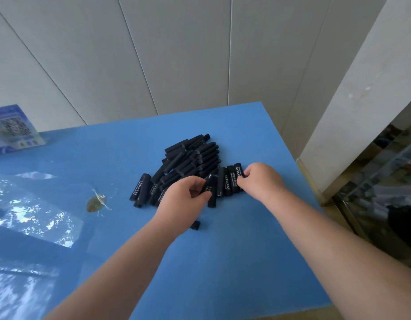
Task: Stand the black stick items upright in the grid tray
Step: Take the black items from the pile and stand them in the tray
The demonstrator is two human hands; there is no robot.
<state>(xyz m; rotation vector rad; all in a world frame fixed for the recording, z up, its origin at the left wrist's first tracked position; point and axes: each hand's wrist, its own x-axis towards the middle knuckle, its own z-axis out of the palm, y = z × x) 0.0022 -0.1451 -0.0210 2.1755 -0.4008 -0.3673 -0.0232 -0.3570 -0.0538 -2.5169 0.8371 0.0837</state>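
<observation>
Two bare forearms reached in from the bottom edge across the blue table [223,262], whose top looked matte and smooth. Left hand [186,199] had its fingers curled around one black stick [212,192], pinching it near the printed end while the stick's lower end stuck out past the knuckles toward the camera. Right hand [262,179] had its fingers bent onto a short row of sticks [230,181] lying side by side, perhaps four or five, with its thumb and fingertips gripping the rightmost one. Both hands sat at the near edge of the pile of black sticks [188,162], which lay flat in a loose heap at the middle of the table; several dozen, too overlapped to count exactly. Each stick was a short matte cylinder, some with white lettering along the side. One small black cap-like piece [195,225] lay alone just beside the left wrist. Left of the pile sat one brownish oval object [96,203] on a sheet of clear, glossy plastic [38,215] that caught bright reflections. One blue-and-white printed box [14,130] stood at the far left edge. Pale grey wall panels [176,54] rose behind. No grid tray could be made out with certainty.
</observation>
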